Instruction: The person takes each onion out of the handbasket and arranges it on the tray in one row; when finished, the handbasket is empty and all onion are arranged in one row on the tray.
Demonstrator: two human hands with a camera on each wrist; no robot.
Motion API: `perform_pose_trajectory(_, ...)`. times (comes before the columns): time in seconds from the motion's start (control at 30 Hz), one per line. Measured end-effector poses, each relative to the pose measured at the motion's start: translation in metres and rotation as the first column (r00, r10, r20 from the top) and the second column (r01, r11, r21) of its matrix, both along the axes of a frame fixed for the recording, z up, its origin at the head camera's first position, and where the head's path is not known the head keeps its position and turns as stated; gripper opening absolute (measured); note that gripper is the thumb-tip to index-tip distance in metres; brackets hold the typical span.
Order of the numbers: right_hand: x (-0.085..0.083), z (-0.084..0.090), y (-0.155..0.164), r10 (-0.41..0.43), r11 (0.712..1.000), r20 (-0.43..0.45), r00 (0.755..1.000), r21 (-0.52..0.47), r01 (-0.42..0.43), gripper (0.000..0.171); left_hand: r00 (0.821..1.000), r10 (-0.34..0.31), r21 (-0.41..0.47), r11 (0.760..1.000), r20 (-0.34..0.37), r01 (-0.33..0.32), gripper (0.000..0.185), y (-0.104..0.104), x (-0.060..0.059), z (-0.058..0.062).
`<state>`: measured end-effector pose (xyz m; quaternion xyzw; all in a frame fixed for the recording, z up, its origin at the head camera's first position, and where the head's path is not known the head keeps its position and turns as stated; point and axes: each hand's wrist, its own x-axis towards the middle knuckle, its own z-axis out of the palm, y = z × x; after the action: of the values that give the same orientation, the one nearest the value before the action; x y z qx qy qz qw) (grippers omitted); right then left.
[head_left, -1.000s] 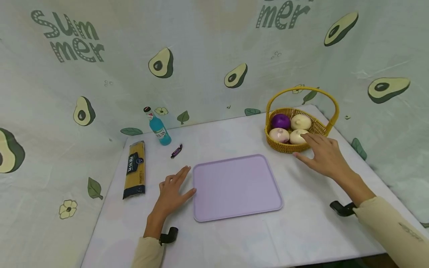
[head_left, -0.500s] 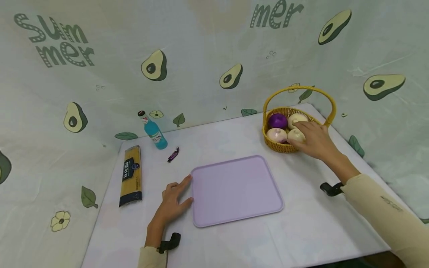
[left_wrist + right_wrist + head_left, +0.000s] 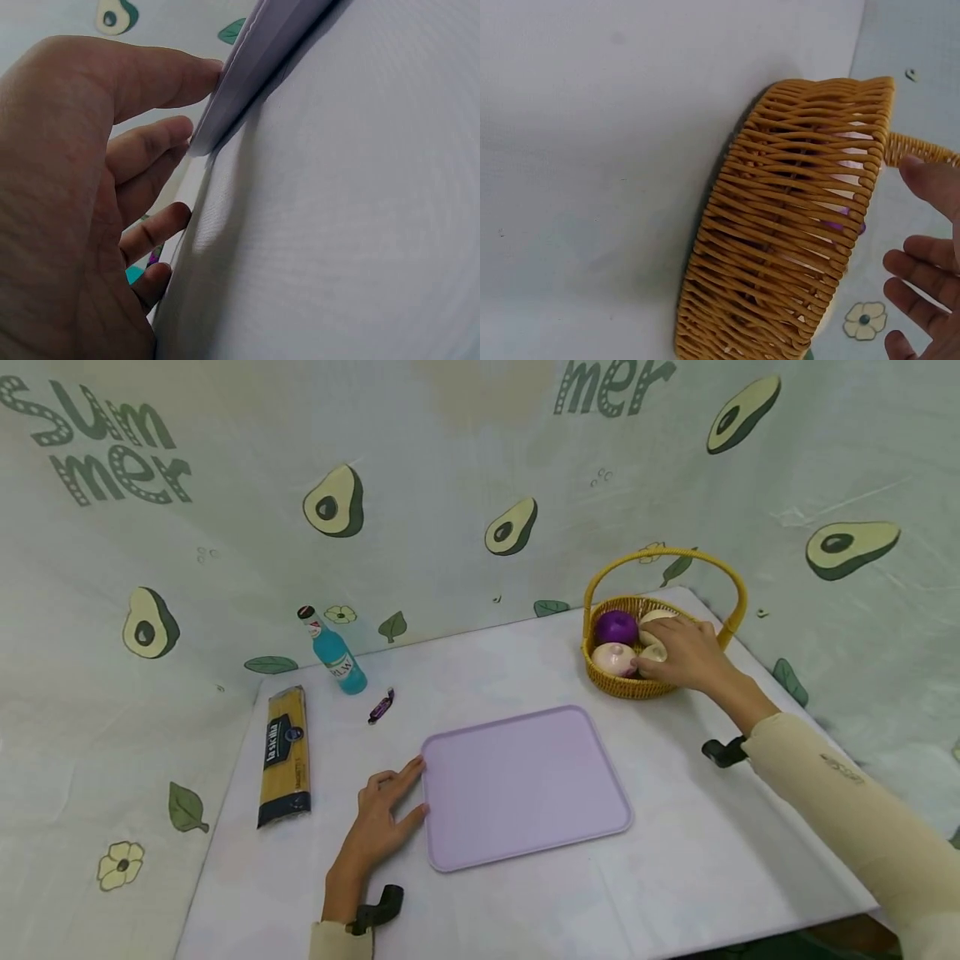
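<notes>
In the head view a yellow wicker basket (image 3: 628,687) holds a purple onion (image 3: 617,627), a pinkish-white onion (image 3: 614,658) and two cream onions, one of them this front cream onion (image 3: 654,652). My right hand (image 3: 686,652) reaches over the basket's front right rim, thumb and fingers spread above the front cream onion and partly covering both cream ones. In the right wrist view its fingers (image 3: 922,281) are apart beside the basket's rim. My left hand (image 3: 378,822) touches the left edge of a lilac tray (image 3: 525,789) with thumb and forefinger, fingers loosely extended.
Left on the table stand or lie a pasta packet (image 3: 285,756), a blue bottle (image 3: 339,658) and a small purple wrapped candy (image 3: 381,706). The basket's tall handle (image 3: 660,553) arches above the onions. An avocado-print cloth (image 3: 435,443) hangs behind the table.
My right hand has moved left and inward from the basket's front right rim, over the cream onions. My left hand has come to the tray's edge. The head view has shifted slightly.
</notes>
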<state>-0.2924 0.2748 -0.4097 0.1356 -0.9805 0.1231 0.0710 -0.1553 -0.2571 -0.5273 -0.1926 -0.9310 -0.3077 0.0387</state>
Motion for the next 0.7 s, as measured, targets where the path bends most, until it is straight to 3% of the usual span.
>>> perform_pose_trajectory(0.23, -0.015, -0.005, -0.007, 0.012, 1.000, 0.073, 0.997, 0.013, -0.013, 0.075, 0.999, 0.017, 0.021, 1.000, 0.046, -0.018, 0.064, -0.003, 0.000, -0.001)
perform_pose_trajectory(0.7, -0.033, -0.013, -0.015, 0.040, 0.999, 0.168, 0.985, -0.020, -0.037, 0.076, 1.000, 0.000, 0.028, 1.000, 0.001, 0.000, 0.063, -0.002, 0.000, -0.002)
